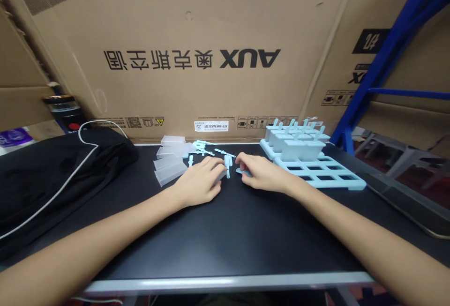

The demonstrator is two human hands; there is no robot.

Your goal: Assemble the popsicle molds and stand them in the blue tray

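My left hand (198,179) is closed around a translucent popsicle mould cup (221,176), mostly hidden by the fingers. To its right, my right hand (259,171) pinches a light-blue popsicle stick (242,171), one rounded end of it showing. The two hands are apart, low over the black table. Between them lies another blue stick (228,170). Beyond my left hand is a loose pile of blue sticks (201,145). Several translucent mould cups (170,169) lie on their sides left of that hand.
A light-blue rack (325,183) with open slots stands at the right. Assembled moulds (304,150) with upright sticks fill its rear part. Black cloth (59,170) and a white cable (75,172) lie left. A large cardboard box (197,20) walls the back; a blue metal frame (383,62) rises right.
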